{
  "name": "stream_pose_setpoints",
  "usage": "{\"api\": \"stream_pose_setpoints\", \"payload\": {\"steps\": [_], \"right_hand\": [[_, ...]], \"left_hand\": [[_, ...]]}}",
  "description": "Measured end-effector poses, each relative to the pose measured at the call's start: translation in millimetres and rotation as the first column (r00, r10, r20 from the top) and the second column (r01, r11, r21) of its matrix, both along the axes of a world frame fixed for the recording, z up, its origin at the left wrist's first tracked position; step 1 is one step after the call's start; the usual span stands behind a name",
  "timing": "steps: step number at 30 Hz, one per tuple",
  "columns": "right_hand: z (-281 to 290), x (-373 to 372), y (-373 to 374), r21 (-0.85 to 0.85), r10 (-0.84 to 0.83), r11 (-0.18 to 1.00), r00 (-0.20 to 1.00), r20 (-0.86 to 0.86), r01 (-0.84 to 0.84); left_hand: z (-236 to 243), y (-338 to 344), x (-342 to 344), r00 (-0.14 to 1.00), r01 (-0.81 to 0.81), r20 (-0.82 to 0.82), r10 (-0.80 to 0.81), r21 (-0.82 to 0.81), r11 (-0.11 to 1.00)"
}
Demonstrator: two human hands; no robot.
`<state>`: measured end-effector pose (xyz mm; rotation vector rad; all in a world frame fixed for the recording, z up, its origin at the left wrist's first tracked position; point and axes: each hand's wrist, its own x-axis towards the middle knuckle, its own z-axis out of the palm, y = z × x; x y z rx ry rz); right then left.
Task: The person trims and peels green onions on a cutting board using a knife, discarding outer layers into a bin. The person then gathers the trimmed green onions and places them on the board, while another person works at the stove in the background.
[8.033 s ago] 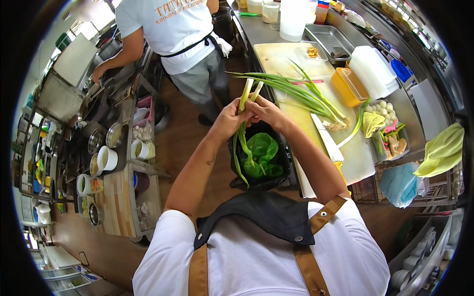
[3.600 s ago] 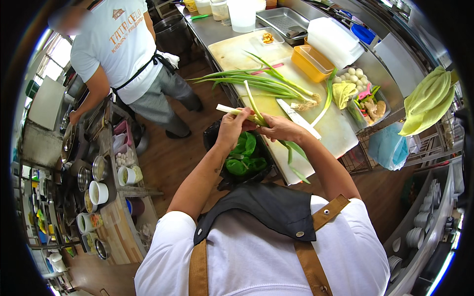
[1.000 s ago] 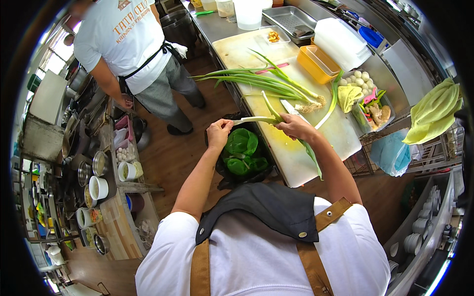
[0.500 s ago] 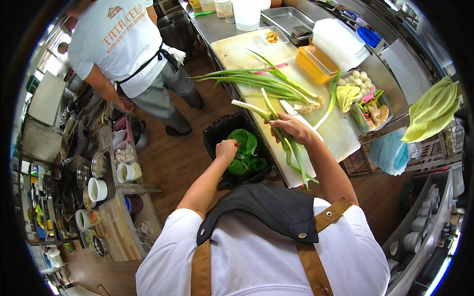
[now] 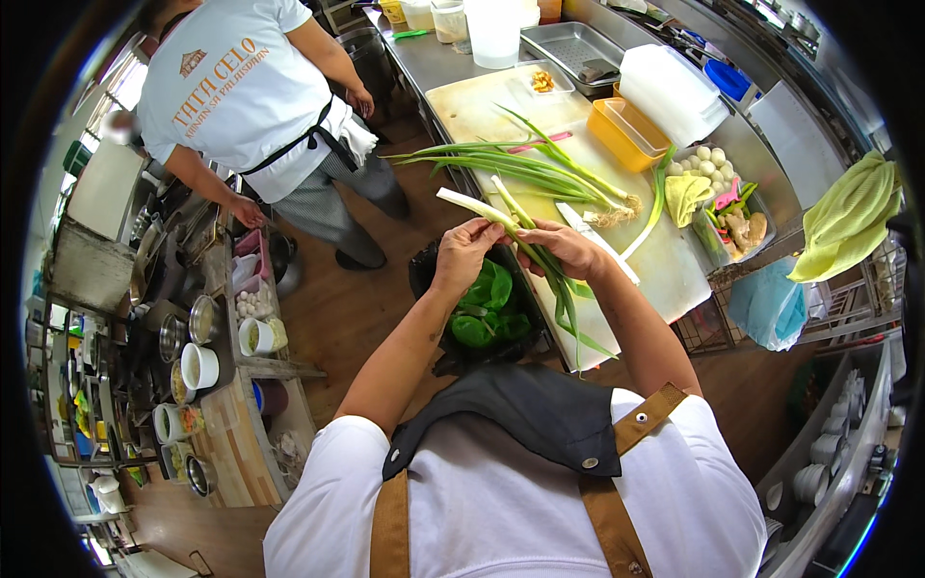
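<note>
Where fingers grip, slender stalks meet.

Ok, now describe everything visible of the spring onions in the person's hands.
The held spring onions show two slim, smooth-looking stems, pale at the ends and greener farther along, with no roots visible. The stem ends point away from the person, spread apart, one leaning left. Long green leaves trail toward the lower right, over the cutting board; whether they touch it is unclear. The left hand grips the stems, the right hand farther along.
</note>
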<state>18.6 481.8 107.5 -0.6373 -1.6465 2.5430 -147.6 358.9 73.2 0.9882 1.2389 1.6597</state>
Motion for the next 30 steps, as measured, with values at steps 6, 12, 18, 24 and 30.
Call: {"api": "stream_pose_setpoints", "payload": {"steps": [6,12,18,24,30], "right_hand": [[14.3,1.8,7.1,-0.054,0.029,0.998,0.999,0.017,-0.028],[16.2,10.3,28.0,-0.144,0.206,0.968,0.979,-0.003,-0.204],[38.1,31.2,33.4,0.1,0.164,0.977,0.966,0.198,-0.187],[51.9,81.9,43.7,0.344,0.061,0.924,0.951,0.304,-0.169],[119.5,154.3,40.0,0.944,-0.391,0.322,0.898,0.201,-0.071]], "left_hand": [[9.6,2.3,-1.4,0.977,-0.071,-0.199,0.076,0.032,0.997],[15.8,-2.9,-10.1,0.851,-0.127,-0.508,0.136,0.053,0.99],[9.0,-7.3,-60.8,0.575,-0.458,-0.685,0.447,0.183,0.87],[-55.0,-33.0,-102.5,0.422,-0.549,-0.833,0.358,0.079,0.832],[-108.1,-57.2,-81.5,0.268,-0.478,-0.912,-0.309,-0.405,0.779]]}}
